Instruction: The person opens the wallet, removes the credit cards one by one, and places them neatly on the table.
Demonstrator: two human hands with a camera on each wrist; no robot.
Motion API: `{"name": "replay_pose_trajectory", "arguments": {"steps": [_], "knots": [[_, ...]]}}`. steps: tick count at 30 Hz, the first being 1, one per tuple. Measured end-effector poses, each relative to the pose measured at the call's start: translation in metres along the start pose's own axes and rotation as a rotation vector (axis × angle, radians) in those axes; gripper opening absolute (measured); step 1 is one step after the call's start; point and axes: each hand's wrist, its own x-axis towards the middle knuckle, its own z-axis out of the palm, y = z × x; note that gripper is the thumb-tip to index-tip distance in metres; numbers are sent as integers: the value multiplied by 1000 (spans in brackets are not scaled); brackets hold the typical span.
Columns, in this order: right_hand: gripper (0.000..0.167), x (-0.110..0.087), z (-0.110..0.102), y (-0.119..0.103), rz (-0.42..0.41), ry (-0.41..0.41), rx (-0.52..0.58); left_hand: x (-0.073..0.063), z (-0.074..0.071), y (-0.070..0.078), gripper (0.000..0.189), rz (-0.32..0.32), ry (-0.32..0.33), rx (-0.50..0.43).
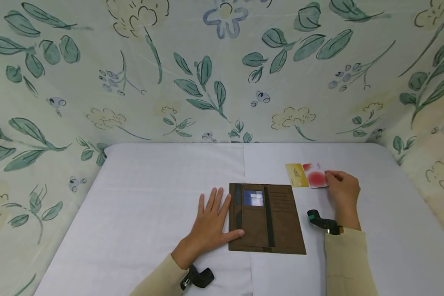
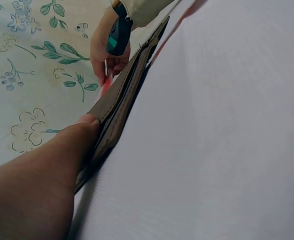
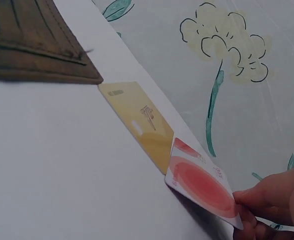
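Observation:
A brown wallet (image 1: 285,226) lies unfolded on the white table, with card slots on its right half and a clear window over something blue on its left. My left hand (image 1: 209,228) rests flat at its left edge, fingers spread, the thumb on the wallet. Beyond the wallet's upper right corner, my right hand (image 1: 343,190) pinches the right edge of a white and red card (image 3: 202,182) between thumb and fingers. That card is tilted, its held edge raised. A yellow card (image 3: 139,125) lies flat beside it, touching or slightly overlapped at its right edge.
The white tabletop (image 1: 151,185) stretches out on both sides of the wallet. A floral cloth (image 1: 222,82) hangs behind the table and along its sides. Each wrist carries a black camera, the right one (image 1: 322,221) close to the wallet's right edge.

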Motion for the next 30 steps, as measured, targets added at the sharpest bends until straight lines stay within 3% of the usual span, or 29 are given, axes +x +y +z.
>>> {"name": "replay_pose_trajectory", "arguments": {"steps": [10,19,30], "knots": [[49,-1,2,1,16,-33,9,-5,-3,-1,107,-3,6,2],[51,-4,2,-7,-15,-38,16,0,-3,-3,107,12,10,8],[48,-25,14,-23,-141,-117,16,0,-1,-2,107,11,-6,-3]]}}
